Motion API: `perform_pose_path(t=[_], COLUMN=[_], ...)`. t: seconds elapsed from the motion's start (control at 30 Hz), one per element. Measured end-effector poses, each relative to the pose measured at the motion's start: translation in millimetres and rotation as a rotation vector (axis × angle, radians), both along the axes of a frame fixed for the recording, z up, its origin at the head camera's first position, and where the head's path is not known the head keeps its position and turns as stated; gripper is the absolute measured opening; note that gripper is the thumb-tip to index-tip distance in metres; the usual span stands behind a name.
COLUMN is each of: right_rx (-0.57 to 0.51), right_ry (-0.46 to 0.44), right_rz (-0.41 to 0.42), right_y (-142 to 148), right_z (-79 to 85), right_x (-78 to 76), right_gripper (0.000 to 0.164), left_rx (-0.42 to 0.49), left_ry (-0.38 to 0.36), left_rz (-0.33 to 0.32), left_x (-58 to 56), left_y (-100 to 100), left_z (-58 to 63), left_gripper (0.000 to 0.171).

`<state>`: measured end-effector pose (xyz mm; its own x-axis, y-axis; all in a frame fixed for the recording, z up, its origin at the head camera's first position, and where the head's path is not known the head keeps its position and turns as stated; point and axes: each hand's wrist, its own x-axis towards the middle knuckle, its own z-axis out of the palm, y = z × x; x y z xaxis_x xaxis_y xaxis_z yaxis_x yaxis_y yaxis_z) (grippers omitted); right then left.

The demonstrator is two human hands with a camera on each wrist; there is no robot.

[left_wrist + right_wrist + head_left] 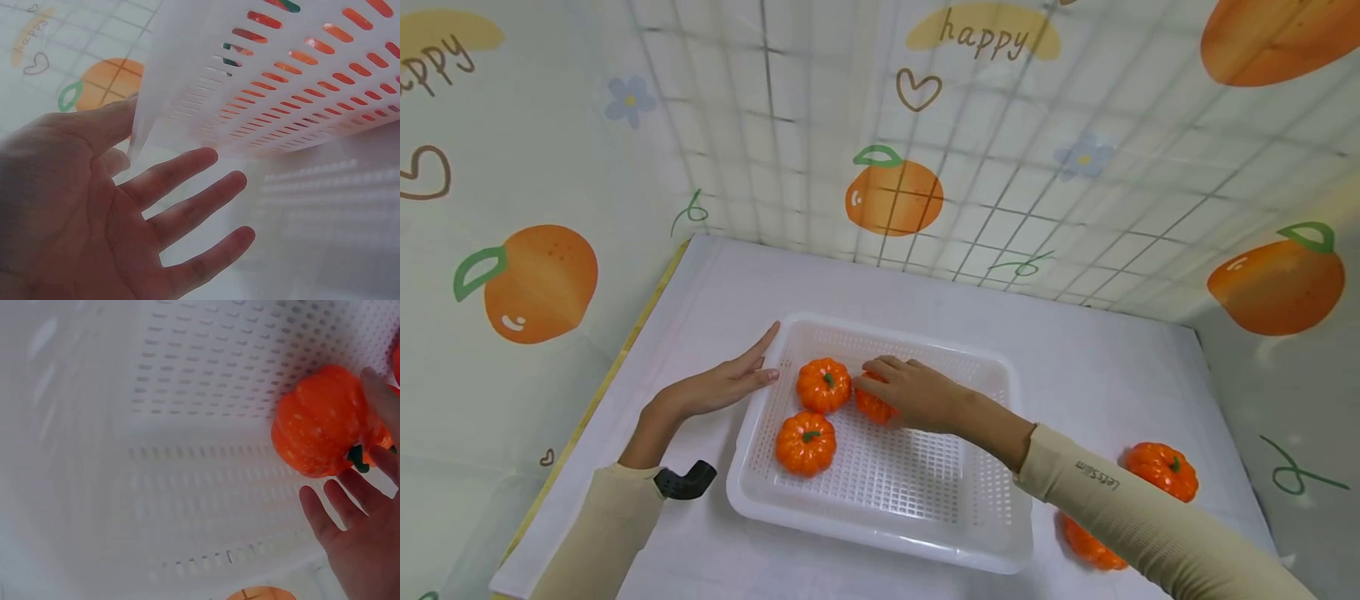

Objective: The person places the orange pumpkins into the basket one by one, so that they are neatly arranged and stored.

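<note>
Pumpkin (pixel 874 408) is partly covered by the right hand (pixel 921 396) in a basket (pixel 880 537), head view. Left wrist: left hand (pixel 103 206) is spread beside the basket, nothing gripped. Right wrist: fingers are parted loosely about the pumpkin; probably light, hard and slippery, it is best held round its sides.
</note>
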<state>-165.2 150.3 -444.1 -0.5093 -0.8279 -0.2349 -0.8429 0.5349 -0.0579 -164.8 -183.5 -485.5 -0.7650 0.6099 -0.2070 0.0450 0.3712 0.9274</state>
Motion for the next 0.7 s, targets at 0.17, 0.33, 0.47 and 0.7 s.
perform_pose_path(t=[0.17,0.33,0.47,0.7], right_rx=[0.005,0.002,-0.018,-0.093], right_ry=[-0.007,0.01,0.004,0.022], right_rz=[-0.015,-0.01,-0.017,-0.026], right_y=[0,-1,-1,7], right_z=[2.4,5.7,11.0,22.1], right_x=[0.5,1.3,1.6,-0.1], right_gripper=[0.072,0.072,0.071,0.073], left_rx=[0.003,0.0,0.012,0.016], left_ry=[-0.006,-0.007,-0.01,-0.009], left_rz=[0.001,0.003,0.002,0.002], left_x=[-0.1,0.3,0.2,0.8], left_y=[0,0,-1,0], left_z=[0.1,-0.5,-1.9,-0.6], left_gripper=[0.077,0.077,0.077,0.077])
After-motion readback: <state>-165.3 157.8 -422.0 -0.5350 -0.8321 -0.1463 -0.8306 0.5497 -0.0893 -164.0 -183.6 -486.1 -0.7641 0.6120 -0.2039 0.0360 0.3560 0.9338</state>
